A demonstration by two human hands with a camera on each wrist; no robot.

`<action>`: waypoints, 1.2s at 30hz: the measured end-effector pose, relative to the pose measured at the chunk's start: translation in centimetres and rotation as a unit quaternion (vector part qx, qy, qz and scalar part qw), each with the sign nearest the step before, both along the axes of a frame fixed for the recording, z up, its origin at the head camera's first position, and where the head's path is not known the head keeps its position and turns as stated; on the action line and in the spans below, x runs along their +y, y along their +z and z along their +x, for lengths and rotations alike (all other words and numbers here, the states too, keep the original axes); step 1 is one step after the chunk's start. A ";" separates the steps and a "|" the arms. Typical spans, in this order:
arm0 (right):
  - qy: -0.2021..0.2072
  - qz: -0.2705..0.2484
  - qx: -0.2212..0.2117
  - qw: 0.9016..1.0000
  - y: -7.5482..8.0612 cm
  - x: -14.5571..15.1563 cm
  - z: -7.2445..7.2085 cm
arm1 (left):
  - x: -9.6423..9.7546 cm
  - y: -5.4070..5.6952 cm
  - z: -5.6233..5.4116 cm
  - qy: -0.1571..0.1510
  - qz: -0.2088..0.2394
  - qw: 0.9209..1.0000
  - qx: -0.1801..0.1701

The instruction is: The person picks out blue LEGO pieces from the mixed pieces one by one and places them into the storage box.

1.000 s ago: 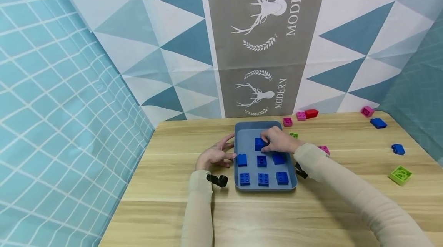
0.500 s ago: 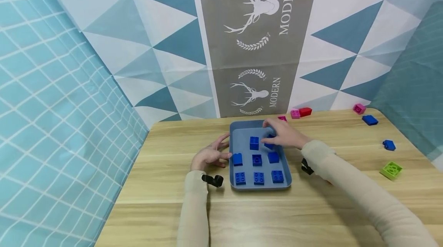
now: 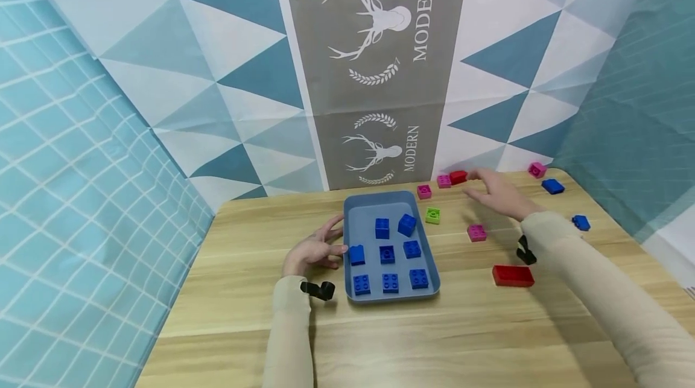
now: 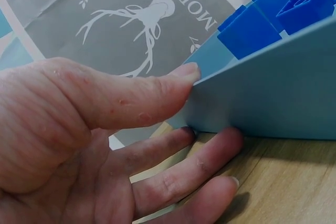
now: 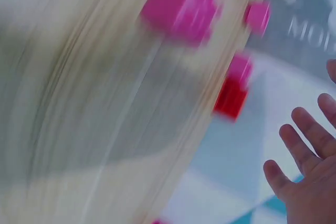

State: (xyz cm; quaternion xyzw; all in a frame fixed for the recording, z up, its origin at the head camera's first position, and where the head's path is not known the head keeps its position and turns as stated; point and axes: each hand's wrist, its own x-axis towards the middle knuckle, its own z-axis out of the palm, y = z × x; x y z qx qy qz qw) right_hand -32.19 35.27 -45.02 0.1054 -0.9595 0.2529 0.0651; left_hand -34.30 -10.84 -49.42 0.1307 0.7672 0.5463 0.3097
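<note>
A grey-blue tray (image 3: 399,300) holds several blue toy bricks, among them a tilted one (image 3: 407,224) at its upper right and a studded one (image 3: 361,283) at its lower left. At the tray's left side, my left hand (image 3: 314,251) touches the wall with thumb and fingertips, its fingers fairly straight; the left wrist view shows the thumb at the rim. My right hand (image 3: 499,195) is over the table right of the tray, fingers spread and holding nothing. Below it lies a magenta brick (image 3: 476,233). The right wrist view is blurred.
Near the back edge lie pink bricks (image 3: 444,181) and a red brick (image 3: 458,177). A green brick (image 3: 432,215) sits beside the tray. A red block (image 3: 513,276) lies below my right forearm. Blue bricks (image 3: 552,186) are at the far right, with a patterned cloth behind.
My right hand has let go of a blue brick in the tray's upper right and moved right, out over the table. My left hand stays at the tray's side. The head view has shifted.
</note>
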 end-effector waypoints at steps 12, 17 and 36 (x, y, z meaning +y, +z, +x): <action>-0.083 0.121 -0.015 0.989 -0.2 10.6 1.3 | -0.1 0.4 -0.1 0.009 0.005 1.000 0.001; -0.102 0.162 -0.024 0.981 -1.1 12.4 1.9 | -0.1 0.4 -0.1 0.007 0.009 1.000 0.001; -0.173 0.116 -0.132 0.969 -4.7 12.5 2.2 | -0.4 0.3 0.0 0.008 0.002 1.000 -0.012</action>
